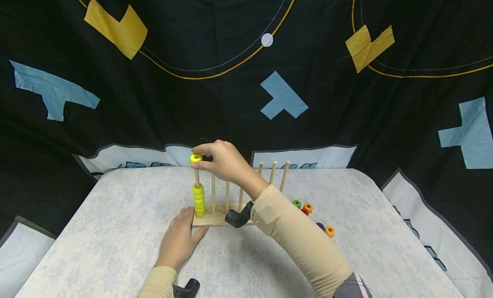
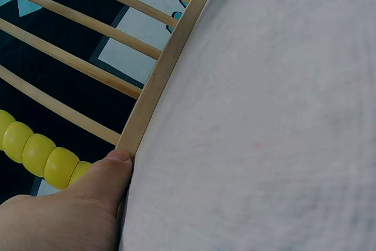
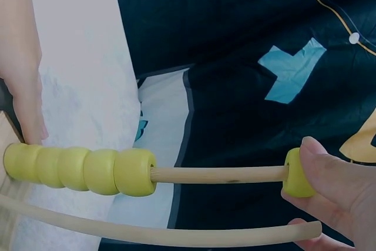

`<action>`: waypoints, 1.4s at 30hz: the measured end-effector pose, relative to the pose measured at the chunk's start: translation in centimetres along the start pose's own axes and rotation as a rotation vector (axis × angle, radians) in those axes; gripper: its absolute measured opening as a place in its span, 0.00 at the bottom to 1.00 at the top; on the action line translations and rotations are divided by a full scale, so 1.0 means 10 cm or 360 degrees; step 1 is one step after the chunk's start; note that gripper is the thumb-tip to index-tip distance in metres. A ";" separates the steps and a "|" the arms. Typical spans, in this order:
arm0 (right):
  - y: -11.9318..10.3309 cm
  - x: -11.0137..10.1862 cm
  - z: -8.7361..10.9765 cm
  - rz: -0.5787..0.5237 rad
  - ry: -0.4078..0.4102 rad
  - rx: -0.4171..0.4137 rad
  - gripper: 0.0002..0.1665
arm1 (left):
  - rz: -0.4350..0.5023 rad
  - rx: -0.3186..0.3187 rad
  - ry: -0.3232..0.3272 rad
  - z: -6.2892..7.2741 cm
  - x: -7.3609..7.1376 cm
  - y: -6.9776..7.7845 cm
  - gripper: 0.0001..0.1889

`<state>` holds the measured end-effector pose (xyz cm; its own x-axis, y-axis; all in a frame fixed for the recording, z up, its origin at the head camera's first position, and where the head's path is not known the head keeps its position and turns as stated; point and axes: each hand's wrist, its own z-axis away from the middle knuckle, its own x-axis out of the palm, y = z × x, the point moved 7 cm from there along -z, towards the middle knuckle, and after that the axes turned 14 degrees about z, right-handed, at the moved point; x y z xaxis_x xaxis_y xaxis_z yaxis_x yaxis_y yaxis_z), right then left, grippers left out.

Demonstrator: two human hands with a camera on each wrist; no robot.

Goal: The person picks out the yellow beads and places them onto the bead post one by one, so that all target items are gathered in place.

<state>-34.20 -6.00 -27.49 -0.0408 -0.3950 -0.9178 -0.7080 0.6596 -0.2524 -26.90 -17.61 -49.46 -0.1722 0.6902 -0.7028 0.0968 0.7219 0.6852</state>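
Observation:
In the head view a wooden peg rack stands on the table, its upright pegs in a row. Several yellow beads are stacked at the bottom of the leftmost peg. My right hand pinches another yellow bead between thumb and fingers at the top of that same peg. The right wrist view shows the peg meeting this bead, with bare wood below it. My left hand rests at the rack's left end, fingers straight along the side, thumb against the front edge of the base.
Loose beads lie on the table right of the rack: a green bead, a red bead, orange beads and a dark blue bead. My right forearm crosses in front of the other pegs. A black curtain hangs behind the table.

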 end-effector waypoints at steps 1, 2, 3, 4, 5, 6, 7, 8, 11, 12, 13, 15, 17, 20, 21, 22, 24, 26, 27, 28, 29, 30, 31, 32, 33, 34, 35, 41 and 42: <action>0.00 0.00 0.00 -0.0006 -0.0007 0.0001 0.26 | 0.0000 -0.0001 0.0000 0.00 0.00 0.00 0.43; 0.00 0.01 0.00 -0.0013 -0.0017 0.0002 0.26 | 0.0000 -0.0001 -0.0001 0.00 0.00 0.00 0.43; 0.00 0.01 -0.01 -0.0022 -0.0025 0.0002 0.25 | 0.0002 -0.0003 -0.0002 0.00 0.00 0.00 0.43; 0.01 0.01 -0.01 -0.0029 -0.0031 0.0003 0.25 | 0.0004 -0.0003 -0.0004 0.00 0.00 0.01 0.43; 0.00 0.02 -0.01 -0.0037 -0.0037 0.0003 0.25 | 0.0007 -0.0004 -0.0005 0.00 0.00 0.01 0.43; 0.00 0.02 -0.01 -0.0042 -0.0041 0.0002 0.25 | 0.0007 -0.0004 -0.0006 0.00 -0.01 0.01 0.43; 0.00 0.02 -0.01 -0.0047 -0.0045 0.0004 0.25 | 0.0007 -0.0004 -0.0006 0.01 -0.01 0.01 0.43; 0.00 0.02 -0.01 -0.0047 -0.0048 0.0003 0.25 | 0.0008 -0.0004 -0.0006 0.01 -0.01 0.01 0.43; 0.00 0.03 -0.01 -0.0038 -0.0066 0.0004 0.25 | 0.0007 -0.0005 -0.0008 0.01 -0.01 0.01 0.43; -0.01 0.04 -0.01 -0.0028 -0.0073 0.0004 0.25 | 0.0005 -0.0006 -0.0007 0.01 -0.01 0.01 0.43; -0.01 0.04 -0.02 -0.0019 -0.0080 0.0003 0.25 | 0.0005 -0.0005 -0.0006 0.01 -0.01 0.01 0.43; -0.01 0.05 -0.02 0.0000 -0.0093 0.0001 0.25 | 0.0006 -0.0004 -0.0004 0.00 0.00 0.00 0.43; -0.01 0.06 -0.02 0.0016 -0.0098 -0.0002 0.25 | 0.0003 -0.0001 0.0001 0.00 0.00 0.00 0.42; -0.01 0.06 -0.01 0.0029 -0.0104 0.0000 0.25 | 0.0004 -0.0001 0.0005 0.00 0.00 0.00 0.43; 0.00 0.06 -0.01 0.0032 -0.0108 0.0001 0.25 | 0.0004 -0.0002 0.0006 0.00 0.00 0.00 0.43; 0.00 0.06 -0.01 0.0035 -0.0111 0.0001 0.26 | 0.0001 -0.0004 0.0006 0.00 0.00 0.00 0.43; 0.01 0.07 -0.01 0.0039 -0.0117 0.0008 0.26 | 0.0000 -0.0010 0.0006 0.00 0.00 0.00 0.43; 0.02 0.07 -0.01 0.0039 -0.0119 0.0015 0.26 | -0.0004 -0.0018 0.0001 0.00 0.00 -0.01 0.43; 0.03 0.06 0.00 0.0037 -0.0117 0.0015 0.26 | -0.0005 -0.0020 0.0000 0.00 0.00 -0.01 0.43; 0.03 0.06 0.00 0.0035 -0.0114 0.0017 0.26 | -0.0007 -0.0021 -0.0001 0.00 0.00 -0.01 0.43; 0.04 0.05 0.00 0.0033 -0.0110 0.0017 0.25 | -0.0009 -0.0022 -0.0003 -0.01 0.00 -0.01 0.43; 0.04 0.05 0.00 0.0030 -0.0106 0.0018 0.25 | -0.0010 -0.0021 -0.0004 -0.01 0.00 -0.01 0.43; 0.04 0.04 0.01 0.0025 -0.0102 0.0020 0.25 | -0.0011 -0.0021 -0.0005 0.00 0.00 -0.01 0.43; 0.05 0.04 0.01 0.0019 -0.0098 0.0022 0.25 | -0.0012 -0.0019 -0.0005 0.00 0.00 0.00 0.43; 0.05 0.04 0.01 0.0014 -0.0097 0.0023 0.24 | -0.0012 -0.0017 -0.0004 0.00 0.00 0.00 0.43; 0.05 0.04 0.01 0.0008 -0.0098 0.0029 0.24 | -0.0013 -0.0017 -0.0003 0.00 0.00 0.00 0.43; 0.06 0.05 0.01 0.0004 -0.0100 0.0032 0.23 | -0.0015 -0.0018 -0.0003 0.00 0.00 0.00 0.43; 0.07 0.04 0.03 -0.0020 -0.0097 0.0008 0.22 | -0.0021 -0.0027 -0.0005 0.00 0.00 0.01 0.43; 0.07 0.03 0.03 -0.0024 -0.0087 0.0001 0.22 | -0.0021 -0.0027 -0.0005 0.00 0.00 0.01 0.43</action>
<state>-34.52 -5.46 -28.02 0.0083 -0.3696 -0.9292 -0.7078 0.6542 -0.2665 -26.88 -17.60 -49.38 -0.1704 0.6810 -0.7122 0.0780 0.7298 0.6792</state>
